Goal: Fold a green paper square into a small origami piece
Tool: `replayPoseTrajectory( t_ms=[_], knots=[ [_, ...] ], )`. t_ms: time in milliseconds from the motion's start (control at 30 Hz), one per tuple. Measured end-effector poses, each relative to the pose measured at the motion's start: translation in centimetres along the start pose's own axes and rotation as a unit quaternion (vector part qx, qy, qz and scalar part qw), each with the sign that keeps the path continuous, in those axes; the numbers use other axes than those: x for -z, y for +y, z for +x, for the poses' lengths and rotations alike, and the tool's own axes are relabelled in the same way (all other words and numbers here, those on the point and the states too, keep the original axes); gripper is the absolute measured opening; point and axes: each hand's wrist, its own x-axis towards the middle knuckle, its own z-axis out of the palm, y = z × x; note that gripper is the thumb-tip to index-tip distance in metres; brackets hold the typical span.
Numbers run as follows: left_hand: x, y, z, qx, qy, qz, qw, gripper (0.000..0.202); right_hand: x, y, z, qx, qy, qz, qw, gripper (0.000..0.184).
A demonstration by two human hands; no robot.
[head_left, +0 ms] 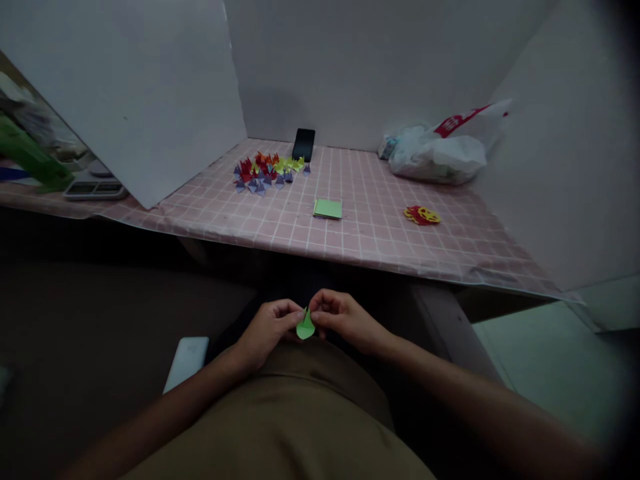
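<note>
Between my two hands, just above my lap, is a small piece of folded green paper [305, 328] with a pointed upper part and a rounded lower part. My left hand [273, 327] pinches its left side between thumb and fingers. From the right, my right hand [345, 319] grips it near the point, with thumb and index finger pressed together. On the table ahead lies a stack of green paper squares [328, 209]. Farther left sits a pile of small folded paper pieces [263, 171] in red, orange, yellow and purple.
A pink checked tablecloth [365, 233] covers the table. A black phone [303, 145] leans at the back. Red and yellow cut-out shapes [423, 215] lie at right, before a white plastic bag [440, 157]. A white board [165, 87] stands left, near a scale [95, 189]. A white device [187, 360] rests beside me.
</note>
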Motion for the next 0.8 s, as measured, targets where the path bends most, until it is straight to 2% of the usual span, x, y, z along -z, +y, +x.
replayPoseTrajectory(
  t_ms=[333,567,800],
  knots=[
    [-0.22,0.26,-0.16,-0.024,0.011,0.036,0.999,0.021,-0.04,0.09,0.08,-0.005,0.007,-0.028,1.000,0.019],
    [-0.50,0.47,-0.29,-0.025,-0.001,0.044,0.999,0.022,-0.16,0.44,0.15,-0.003,0.020,-0.045,0.999,0.017],
    [-0.34,0.20,-0.18,-0.020,-0.007,0.053,0.998,0.019,-0.47,0.48,-0.06,0.036,0.048,-0.100,0.993,0.012]
  ],
)
